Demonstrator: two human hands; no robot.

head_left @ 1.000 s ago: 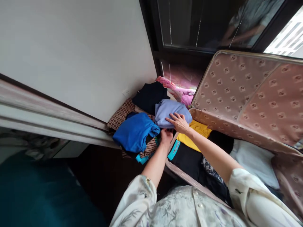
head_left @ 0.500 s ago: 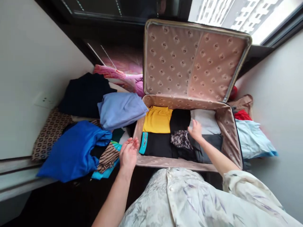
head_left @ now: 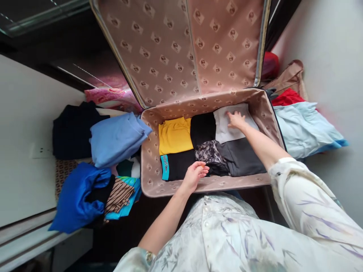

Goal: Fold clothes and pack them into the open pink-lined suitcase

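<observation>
In front of me lies an open suitcase [head_left: 153, 185] with a patterned pinkish lining. My right hand [head_left: 236, 120], fingers spread, rests on a folded light grey garment [head_left: 222, 128] at the back right of the case. Over the front side, my left hand [head_left: 195, 174] hovers with fingers loosely curled and apart, near a lace-patterned piece of clothing [head_left: 208, 151]. Also inside are folded yellow clothing [head_left: 174, 136], black clothing [head_left: 202, 128], dark grey clothing [head_left: 244, 156] and black clothing with a turquoise band [head_left: 165, 167].
The raised suitcase lid [head_left: 170, 49] leans at the back. To the left are a light blue folded garment [head_left: 116, 138], dark navy clothing [head_left: 73, 130], a bright blue garment [head_left: 79, 196] and striped cloth [head_left: 119, 192]. Pale blue clothing [head_left: 306, 126] and red cloth [head_left: 287, 98] lie on the right.
My left hand has moved right, from outside the case to over its front edge. My right hand has shifted onto the light grey garment with fingers spread. The view has moved closer and turned.
</observation>
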